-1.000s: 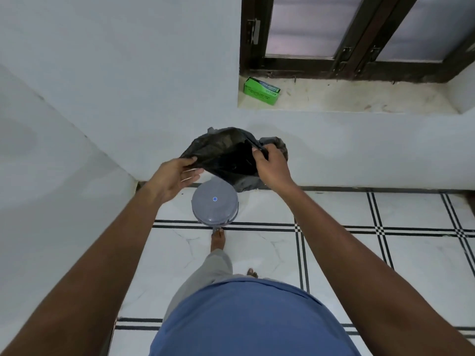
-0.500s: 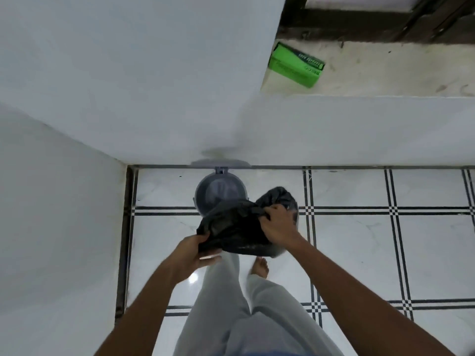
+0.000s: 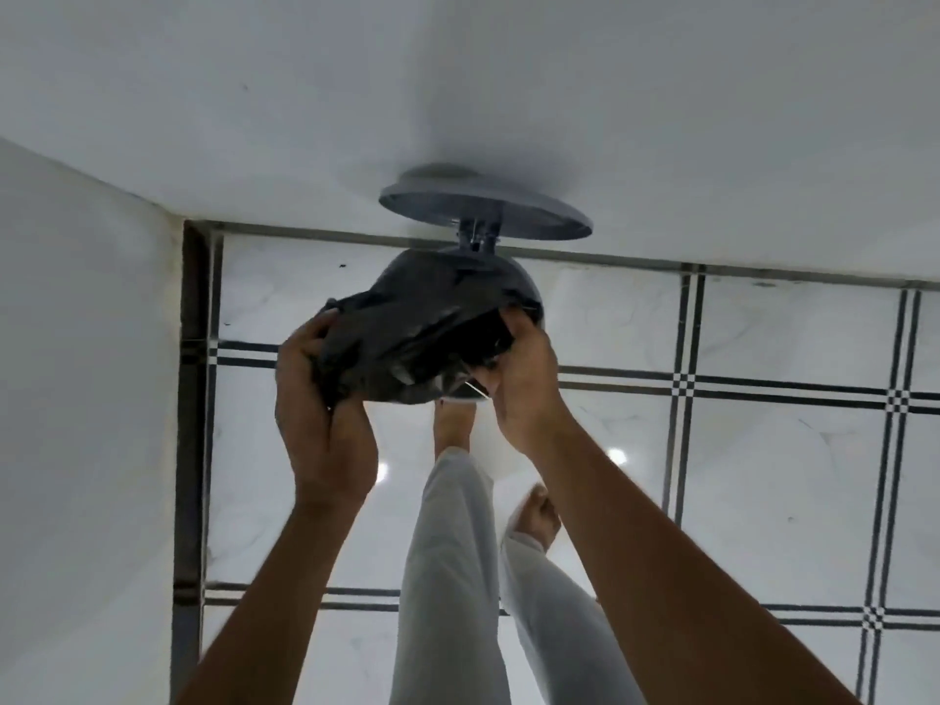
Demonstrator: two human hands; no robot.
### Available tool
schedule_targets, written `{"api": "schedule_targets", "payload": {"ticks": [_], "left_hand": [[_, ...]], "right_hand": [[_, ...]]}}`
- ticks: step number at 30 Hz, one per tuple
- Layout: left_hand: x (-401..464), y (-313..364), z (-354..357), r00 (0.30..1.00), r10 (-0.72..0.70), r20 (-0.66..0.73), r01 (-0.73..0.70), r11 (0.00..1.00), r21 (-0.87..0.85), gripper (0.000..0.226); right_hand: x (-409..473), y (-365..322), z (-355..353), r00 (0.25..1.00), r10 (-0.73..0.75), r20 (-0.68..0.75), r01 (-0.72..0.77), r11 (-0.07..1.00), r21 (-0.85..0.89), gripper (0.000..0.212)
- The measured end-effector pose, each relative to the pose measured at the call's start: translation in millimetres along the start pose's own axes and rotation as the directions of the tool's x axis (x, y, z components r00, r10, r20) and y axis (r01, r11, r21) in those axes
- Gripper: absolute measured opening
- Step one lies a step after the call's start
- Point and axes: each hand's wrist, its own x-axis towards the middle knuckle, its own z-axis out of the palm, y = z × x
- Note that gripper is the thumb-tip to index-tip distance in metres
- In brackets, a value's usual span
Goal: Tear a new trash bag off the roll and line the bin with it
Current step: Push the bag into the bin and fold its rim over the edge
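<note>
A crumpled black trash bag (image 3: pixel 422 333) covers the mouth of the small round grey bin, whose body is almost wholly hidden under it. The bin's lid (image 3: pixel 483 213) stands open, tilted back against the white wall. My left hand (image 3: pixel 320 399) grips the bag's left edge. My right hand (image 3: pixel 519 379) grips its right edge, thumb tucked into the plastic. Both hands hold the bag against the bin's top. One bare foot reaches under the bag at the bin's base. The roll is not in view.
The bin stands in a corner, a white wall (image 3: pixel 458 94) behind it and another white wall (image 3: pixel 76 399) to its left. White floor tiles (image 3: pixel 763 475) with black grid lines spread to the right. My legs in light trousers (image 3: pixel 458 577) stand just behind the bin.
The bin's lid has swung open. The view dropped closer to the bin, and both hands brought the bag down from chest height onto the bin's mouth. The green box has left the view.
</note>
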Motion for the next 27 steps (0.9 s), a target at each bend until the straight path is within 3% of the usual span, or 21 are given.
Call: {"api": "schedule_targets", "payload": {"ticks": [1,3,5,7,9,11,13,15,18,20,22,24,27], "left_hand": [[7,-20,8,0.99,0.133,0.04,-0.135,0.989,0.051,0.048],[20,-65,26,0.97,0.2,0.136,-0.211,0.975,0.074,0.048],[24,-112,46,0.977,0.074,0.198,-0.09,0.993,0.073,0.044],[29,-153,67,0.95,-0.163,0.266,0.155,0.987,0.049,0.034],[45,-189,96,0.842,-0.405,0.357,0.424,0.905,0.027,0.03],[66,-216,123,0.714,-0.589,0.378,0.569,0.803,0.177,0.036],[89,-235,149,0.589,-0.704,0.398,0.555,0.71,0.435,0.043],[105,-244,174,0.529,-0.74,0.415,0.482,0.665,0.571,0.041],[124,-247,194,0.445,-0.79,0.422,0.368,0.591,0.718,0.045],[128,-247,198,0.265,-0.853,0.449,0.284,0.514,0.809,0.046],[132,-248,196,0.126,-0.866,0.484,0.362,0.494,0.79,0.042],[135,-243,188,0.095,-0.862,0.498,0.499,0.475,0.725,0.03],[134,-229,166,0.059,-0.776,0.628,0.781,0.428,0.455,0.042]], "right_hand": [[21,4,-1,0.999,-0.049,-0.019,0.048,0.999,-0.019,0.041],[51,16,-11,0.991,-0.117,-0.07,0.113,0.992,-0.061,0.042],[78,31,-22,0.988,-0.111,-0.104,0.104,0.992,-0.065,0.037],[97,43,-29,0.992,-0.045,-0.122,0.041,0.999,-0.032,0.025],[128,61,-39,0.99,-0.055,-0.131,0.042,0.995,-0.095,0.014],[151,73,-41,0.985,-0.044,-0.164,0.013,0.982,-0.188,0.015],[171,84,-39,0.982,-0.047,-0.185,-0.016,0.946,-0.325,0.02],[194,97,-41,0.981,-0.089,-0.172,-0.001,0.886,-0.464,0.057],[208,101,-43,0.981,-0.138,-0.139,0.033,0.816,-0.577,0.046],[213,100,-48,0.975,-0.171,-0.14,0.05,0.788,-0.614,0.039],[213,96,-51,0.968,-0.201,-0.148,0.059,0.76,-0.647,0.039],[206,90,-57,0.957,-0.235,-0.17,0.068,0.751,-0.657,0.045],[196,72,-71,0.94,-0.261,-0.221,0.069,0.778,-0.624,0.039]]}}
